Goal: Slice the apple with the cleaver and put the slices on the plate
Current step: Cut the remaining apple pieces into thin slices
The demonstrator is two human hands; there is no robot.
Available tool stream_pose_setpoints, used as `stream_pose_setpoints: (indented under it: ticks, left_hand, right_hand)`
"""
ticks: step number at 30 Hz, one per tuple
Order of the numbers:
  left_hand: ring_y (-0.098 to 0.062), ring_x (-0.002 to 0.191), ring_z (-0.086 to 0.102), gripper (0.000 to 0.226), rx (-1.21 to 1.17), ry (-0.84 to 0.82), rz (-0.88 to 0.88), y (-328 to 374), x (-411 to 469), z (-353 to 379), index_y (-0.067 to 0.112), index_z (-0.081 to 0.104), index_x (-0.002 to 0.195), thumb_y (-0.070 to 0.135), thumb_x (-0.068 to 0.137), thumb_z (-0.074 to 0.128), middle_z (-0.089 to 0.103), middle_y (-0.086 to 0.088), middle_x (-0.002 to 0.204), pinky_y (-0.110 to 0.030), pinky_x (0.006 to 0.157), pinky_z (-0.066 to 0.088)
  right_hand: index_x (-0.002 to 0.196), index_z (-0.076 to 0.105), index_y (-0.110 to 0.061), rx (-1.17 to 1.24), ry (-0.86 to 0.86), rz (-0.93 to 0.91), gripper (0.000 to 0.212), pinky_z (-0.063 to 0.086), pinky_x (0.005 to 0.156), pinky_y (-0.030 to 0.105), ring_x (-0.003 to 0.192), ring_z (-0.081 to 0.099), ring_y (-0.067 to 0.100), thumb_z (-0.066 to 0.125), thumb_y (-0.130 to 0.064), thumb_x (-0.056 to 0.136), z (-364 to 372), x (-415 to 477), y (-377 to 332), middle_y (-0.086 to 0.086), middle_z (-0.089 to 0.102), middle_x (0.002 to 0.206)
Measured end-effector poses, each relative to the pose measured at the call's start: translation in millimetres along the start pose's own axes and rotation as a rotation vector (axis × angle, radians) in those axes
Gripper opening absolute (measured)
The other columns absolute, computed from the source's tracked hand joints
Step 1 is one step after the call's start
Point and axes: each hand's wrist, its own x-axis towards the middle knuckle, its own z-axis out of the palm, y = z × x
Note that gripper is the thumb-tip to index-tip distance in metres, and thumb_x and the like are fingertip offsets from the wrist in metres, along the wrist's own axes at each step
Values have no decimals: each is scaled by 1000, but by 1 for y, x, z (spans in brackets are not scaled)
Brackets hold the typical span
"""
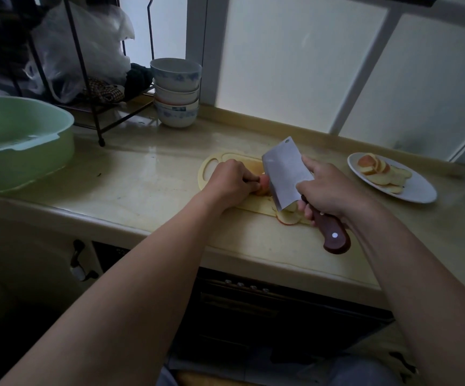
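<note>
**Slicing at the window counter.** Your two bare forearms reach in from the near edge and converge over the pale yellow stone surface [142, 174], meeting at the cream plastic cutting board [214, 167].

Your left grip [229, 182] sits knuckles up. Its fingers curl down onto the red-skinned apple piece [264, 185] and hold it on the board, just left of the blade.

Your right grip [328, 188] is closed round the reddish-brown wooden handle of the broad steel cleaver [284, 174]. One finger stretches up along the flat of the blade. The blade stands on edge with its cutting edge down against the apple's right side, and the butt of the handle points toward you.

A few thin cut apple slices [288, 217] lie at the near edge of the board, under the heel of the blade and just beside your right fingers.

To the right, well apart from the board, an oval white plate [420, 193] rests near the wall. More fanned apple slices [379, 172] are piled on its left half.

At the far left stands a large pale green plastic basin [22, 146]. Behind it a black wire rack [97, 115] carries crumpled clear plastic bags [86, 45]. A stack of blue-patterned white ceramic bowls [176, 93] stands by the rack, against the frosted window panes [295, 59].

Dark cabinet fronts [253, 302] run below the surface's near edge.
</note>
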Motion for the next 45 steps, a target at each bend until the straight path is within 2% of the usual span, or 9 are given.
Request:
stream_pose_setpoints:
  ticks: [9, 13, 16, 22, 25, 28, 29, 33, 45]
  left_hand:
    - [-7, 80, 64, 18, -48, 0, -12, -2, 1, -1, 24, 82, 92, 40, 89, 74, 73, 10, 81, -25, 73, 52]
    - [-16, 82, 67, 17, -84, 9, -39, -3, 1, -1, 23, 82, 89, 38, 88, 75, 74, 3, 80, -38, 79, 58]
    - [-18, 82, 67, 18, -75, 25, -36, -3, 1, 0, 19, 82, 92, 36, 87, 76, 75, 0, 82, -41, 79, 57]
    - [-10, 78, 67, 16, -99, 41, -32, -4, 0, 0, 19, 82, 94, 32, 86, 78, 75, 4, 80, -34, 78, 58]
    - [-10, 77, 68, 13, -120, 37, -41, -5, 0, 1, 23, 82, 89, 35, 87, 78, 75, 6, 75, -32, 76, 58]
    - [-10, 79, 67, 12, -120, 57, -43, -6, 0, 1, 25, 82, 87, 36, 86, 78, 75, 7, 74, -28, 73, 54]
    - [-8, 78, 67, 12, -121, 57, -42, -6, -1, 1, 25, 82, 88, 36, 86, 78, 75, 8, 73, -25, 71, 53]
    - [-3, 77, 61, 15, -62, 36, -20, -4, 0, 0, 21, 80, 101, 29, 89, 76, 75, 7, 85, -22, 74, 49]
    - [-15, 87, 65, 22, 45, -5, 44, -3, -2, -1, 18, 78, 110, 25, 91, 73, 75, -1, 100, -39, 84, 57]
  right_hand:
    - [167, 18, -35, -6, -26, 8, 85, 49, 42, 26, 41, 58, 12, 39, 6, 95, 11, 17, -6, 6, 66, 56]
    - [167, 14, -35, -67, -61, 5, 85, 51, 45, 28, 46, 60, 13, 41, 6, 97, 21, 28, -15, 15, 69, 82]
    - [165, 18, -31, -145, -75, -8, 84, 51, 45, 27, 46, 62, 13, 44, 6, 94, 29, 36, -20, 14, 58, 111]
    - [167, 6, -34, -228, -87, -10, 90, 51, 46, 26, 53, 63, 14, 47, 4, 96, 31, 39, -24, 10, 50, 120]
    - [166, 14, -34, -230, -121, 22, 88, 51, 46, 26, 52, 63, 16, 43, 8, 94, 23, 28, -21, 11, 61, 109]
    - [148, 46, -23, -178, -147, 26, 61, 49, 43, 26, 42, 59, 15, 38, 6, 94, 7, 14, -21, 10, 69, 63]
    - [143, 50, -22, -159, -127, 24, 56, 49, 43, 26, 41, 59, 15, 38, 5, 94, 3, 11, -22, 9, 68, 59]
    - [166, 15, -33, -176, 34, -47, 84, 49, 43, 23, 43, 64, 10, 43, 3, 96, 5, 13, -23, 16, 70, 100]
    - [167, 14, -36, -15, 89, -16, 85, 50, 43, 24, 48, 63, 13, 42, 3, 96, 11, 25, -11, 11, 72, 80]
